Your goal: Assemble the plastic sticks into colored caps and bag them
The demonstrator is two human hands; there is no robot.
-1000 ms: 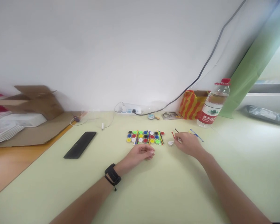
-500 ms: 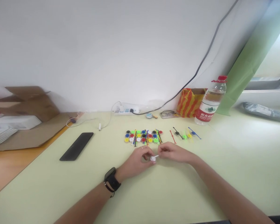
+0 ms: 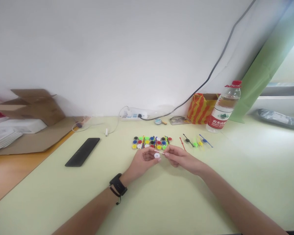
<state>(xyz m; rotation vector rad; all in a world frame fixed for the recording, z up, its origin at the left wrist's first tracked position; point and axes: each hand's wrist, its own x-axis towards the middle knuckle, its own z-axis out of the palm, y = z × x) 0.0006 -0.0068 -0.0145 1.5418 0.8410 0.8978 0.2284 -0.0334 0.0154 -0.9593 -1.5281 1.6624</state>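
Plain white wall (image 3: 112, 58) is seen at back, crossed at upper right by a dark cable (image 3: 209, 78). Pale green tabletop (image 3: 166, 209) is set against it; orange wood-toned surface (image 3: 12, 173) is exposed at left. At right, a bright window (image 3: 290, 63) is flanked by a green curtain-like sheet (image 3: 262, 65); white ledge (image 3: 279, 103) is seen below.

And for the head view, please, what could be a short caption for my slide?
Left hand holding a white disc, right hand holding a thin white stick, over a pale-green table.
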